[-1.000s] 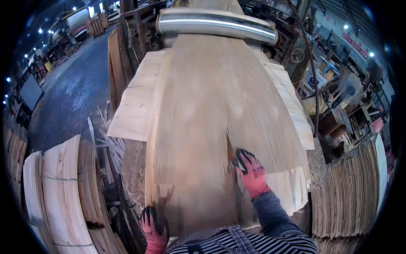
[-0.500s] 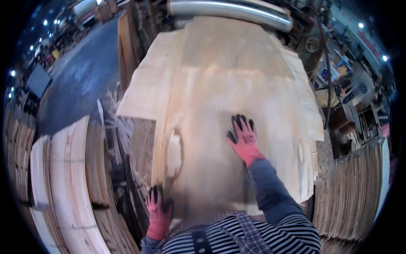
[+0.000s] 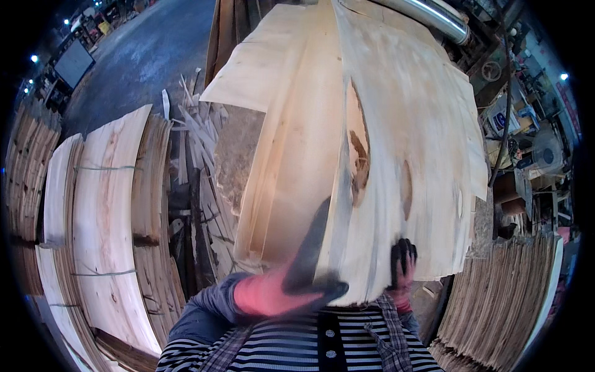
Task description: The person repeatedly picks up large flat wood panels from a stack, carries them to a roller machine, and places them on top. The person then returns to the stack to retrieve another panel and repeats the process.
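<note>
A large pale veneer sheet (image 3: pixel 396 124) with a brown split and knot holes fills the middle, its near edge raised close to my chest. My left hand (image 3: pixel 279 291), in a pink glove with black fingers, is blurred by motion and grips the sheet's near edge at its lower left. My right hand (image 3: pixel 401 268), in the same kind of glove, is curled over the near edge at the lower right. More veneer sheets (image 3: pixel 279 68) lie underneath and stick out to the left.
A metal roller (image 3: pixel 434 18) runs across the top right. Bundled veneer stacks (image 3: pixel 105 217) stand at the left, and another stack (image 3: pixel 502 304) at the lower right. Wood scraps (image 3: pixel 192 130) lie beside the table. Machines and clutter (image 3: pixel 527 149) crowd the right.
My right hand slid from flat on the sheet back to its near edge. My left hand swung right along the edge. The sheet's near edge has risen, and the view has turned left.
</note>
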Motion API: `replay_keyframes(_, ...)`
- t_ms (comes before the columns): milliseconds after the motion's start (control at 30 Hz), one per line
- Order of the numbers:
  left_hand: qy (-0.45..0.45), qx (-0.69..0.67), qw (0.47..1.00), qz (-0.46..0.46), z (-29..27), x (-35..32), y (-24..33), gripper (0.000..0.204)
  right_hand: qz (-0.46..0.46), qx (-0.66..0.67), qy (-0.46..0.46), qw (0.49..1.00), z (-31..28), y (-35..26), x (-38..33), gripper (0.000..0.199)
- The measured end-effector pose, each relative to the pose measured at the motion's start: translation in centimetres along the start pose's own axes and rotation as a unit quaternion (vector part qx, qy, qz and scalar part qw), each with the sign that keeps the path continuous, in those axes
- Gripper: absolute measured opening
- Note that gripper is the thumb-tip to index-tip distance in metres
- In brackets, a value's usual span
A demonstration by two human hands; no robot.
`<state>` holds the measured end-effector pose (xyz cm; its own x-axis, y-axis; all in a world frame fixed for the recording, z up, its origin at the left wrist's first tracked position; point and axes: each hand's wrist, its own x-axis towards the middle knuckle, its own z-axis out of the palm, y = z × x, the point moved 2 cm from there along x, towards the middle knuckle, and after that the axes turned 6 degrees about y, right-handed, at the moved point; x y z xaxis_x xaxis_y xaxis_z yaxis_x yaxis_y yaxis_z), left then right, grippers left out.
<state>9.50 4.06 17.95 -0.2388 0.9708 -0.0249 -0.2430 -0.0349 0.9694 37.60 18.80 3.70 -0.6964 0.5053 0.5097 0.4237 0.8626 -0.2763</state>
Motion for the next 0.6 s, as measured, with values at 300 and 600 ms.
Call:
replay_keyframes(300,0.196,0.475,0.855,0.067,-7.9,-2.8,-12.3,0.072,0.111,-0.034,-0.044,0.992,-4.7,-1.9,10.8,0.065)
replay_keyframes(600,0.217,0.566,0.794,0.051,-4.1,0.9,-8.3,0.053,0.096,-0.049,0.005,0.994,3.2,3.3,22.6,0.056)
